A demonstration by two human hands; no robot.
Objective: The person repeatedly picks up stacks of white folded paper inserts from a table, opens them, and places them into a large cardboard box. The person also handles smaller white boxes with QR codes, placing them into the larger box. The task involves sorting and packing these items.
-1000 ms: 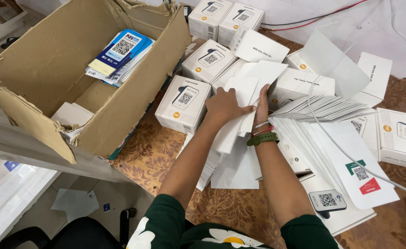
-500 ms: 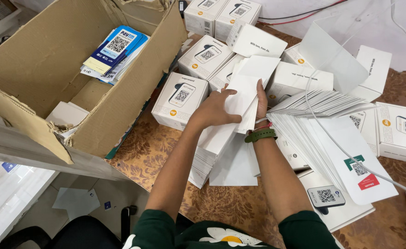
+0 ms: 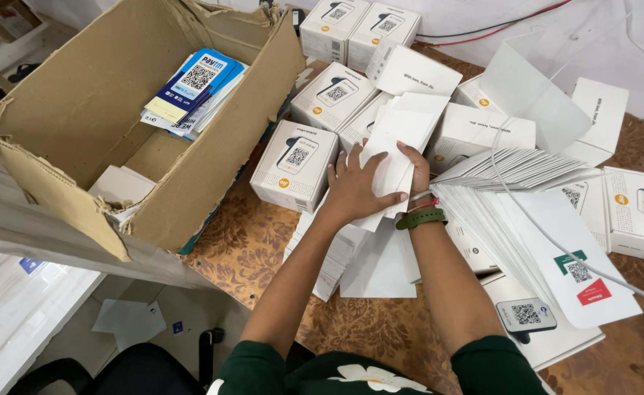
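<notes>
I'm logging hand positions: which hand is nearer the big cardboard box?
Left. The left hand lies on the white sleeves, on the side towards the cardboard box; the right hand grips them farther away.
</notes>
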